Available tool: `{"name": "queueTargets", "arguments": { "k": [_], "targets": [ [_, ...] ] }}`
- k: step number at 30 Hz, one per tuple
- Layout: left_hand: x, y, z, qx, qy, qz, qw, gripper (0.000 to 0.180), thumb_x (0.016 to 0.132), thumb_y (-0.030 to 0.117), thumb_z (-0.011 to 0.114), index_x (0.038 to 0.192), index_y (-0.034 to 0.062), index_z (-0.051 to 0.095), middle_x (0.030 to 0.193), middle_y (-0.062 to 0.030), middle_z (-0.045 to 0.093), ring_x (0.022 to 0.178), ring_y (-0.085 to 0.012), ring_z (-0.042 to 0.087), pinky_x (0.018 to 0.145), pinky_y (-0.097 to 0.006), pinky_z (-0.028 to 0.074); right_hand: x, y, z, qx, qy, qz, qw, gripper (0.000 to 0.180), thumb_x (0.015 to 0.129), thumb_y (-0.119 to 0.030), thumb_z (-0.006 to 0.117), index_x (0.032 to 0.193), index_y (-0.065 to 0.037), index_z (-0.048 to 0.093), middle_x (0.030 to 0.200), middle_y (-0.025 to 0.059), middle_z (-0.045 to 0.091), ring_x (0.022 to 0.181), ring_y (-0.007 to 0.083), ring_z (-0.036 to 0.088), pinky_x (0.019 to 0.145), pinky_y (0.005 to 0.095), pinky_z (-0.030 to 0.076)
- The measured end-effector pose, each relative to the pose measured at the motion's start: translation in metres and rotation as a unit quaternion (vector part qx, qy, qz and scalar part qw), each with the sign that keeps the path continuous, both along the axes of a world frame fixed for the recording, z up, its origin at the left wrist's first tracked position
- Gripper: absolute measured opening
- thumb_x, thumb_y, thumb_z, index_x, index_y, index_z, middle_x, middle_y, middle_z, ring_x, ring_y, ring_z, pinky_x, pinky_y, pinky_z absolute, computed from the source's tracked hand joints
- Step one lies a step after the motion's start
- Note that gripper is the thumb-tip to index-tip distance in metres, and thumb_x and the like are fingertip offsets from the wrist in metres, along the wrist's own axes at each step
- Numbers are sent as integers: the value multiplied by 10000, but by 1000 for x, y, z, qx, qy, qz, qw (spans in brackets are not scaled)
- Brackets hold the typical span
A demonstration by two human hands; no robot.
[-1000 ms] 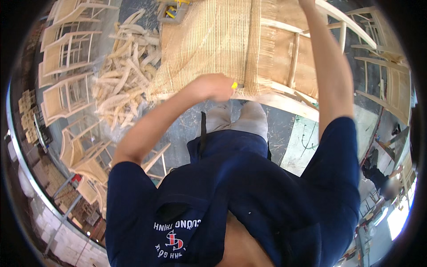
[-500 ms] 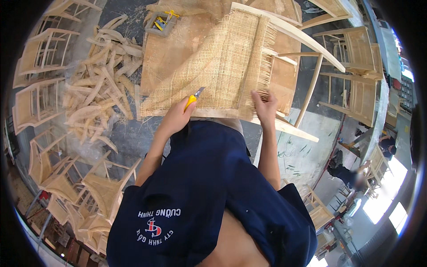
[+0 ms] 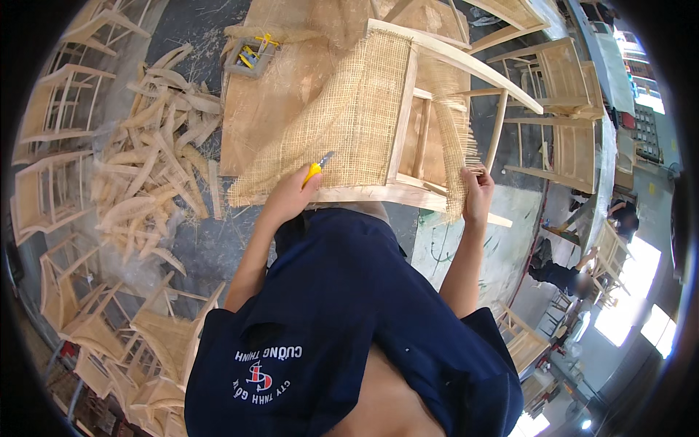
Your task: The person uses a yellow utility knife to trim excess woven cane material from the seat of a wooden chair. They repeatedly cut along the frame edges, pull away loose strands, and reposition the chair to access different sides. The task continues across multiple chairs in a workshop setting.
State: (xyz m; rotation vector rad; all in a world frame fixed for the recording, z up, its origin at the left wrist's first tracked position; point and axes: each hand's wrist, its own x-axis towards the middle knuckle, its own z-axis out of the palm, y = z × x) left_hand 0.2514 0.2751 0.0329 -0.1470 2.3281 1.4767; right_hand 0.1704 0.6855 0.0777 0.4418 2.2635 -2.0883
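Observation:
A wooden chair frame (image 3: 466,64) lies on the workbench, its legs pointing to the right. Woven cane webbing (image 3: 357,124) covers its panel, with a loose corner spreading out to the left. My left hand (image 3: 291,195) rests by the near rail and is closed round a yellow utility knife (image 3: 313,173), blade out and pointing away from me. My right hand (image 3: 478,192) grips a frayed strip of cane webbing (image 3: 453,146) by its fringed edge. That strip is apart from the panel, and the bare right rail (image 3: 402,116) shows between them.
A grey box (image 3: 247,58) with yellow-handled tools stands on the plywood worktop (image 3: 255,95). Cane offcuts (image 3: 164,138) lie heaped on the floor at the left. Wooden chairs (image 3: 58,189) stand along both sides. Another person (image 3: 561,278) works far off at the right.
My right hand has moved right, drawing the cane strip off the panel and baring the rail. The left hand still holds the knife. The whole view has shifted slightly.

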Motion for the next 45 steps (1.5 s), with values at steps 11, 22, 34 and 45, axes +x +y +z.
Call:
{"name": "queueTargets", "arguments": {
  "k": [11,22,34,45],
  "targets": [
    [59,0,8,-36,6,55,998,375,1060,325,536,1095,-44,590,894,-260,663,835,-434,638,782,-469,497,36,-13,-20,-15,104,-116,988,214,1026,-94,632,1216,6,643,1108,61,708,972,124,662,852,284,533],
    [256,-42,-45,34,-111,317,941,306,1089,325,520,930,67,559,607,-12,536,446,-108,505,428,-266,423,78,-174,-10,-68,148,-136,977,123,1059,-150,611,1113,-40,621,970,22,670,844,102,586,744,278,484],
    [357,-46,-10,-3,-326,420,847,290,1073,326,538,948,65,559,704,-60,576,574,-172,583,526,-341,495,193,-368,-18,-55,128,598,789,311,972,-245,653,1164,-1,676,874,149,694,749,301,670,716,406,538],
    [230,-224,-31,-6,-126,403,906,281,1044,296,593,1013,19,626,812,-82,628,713,-199,620,657,-372,500,221,-317,-121,233,-68,503,829,306,889,-224,650,1125,-37,706,993,234,733,969,429,701,887,515,542]
  ]
}}
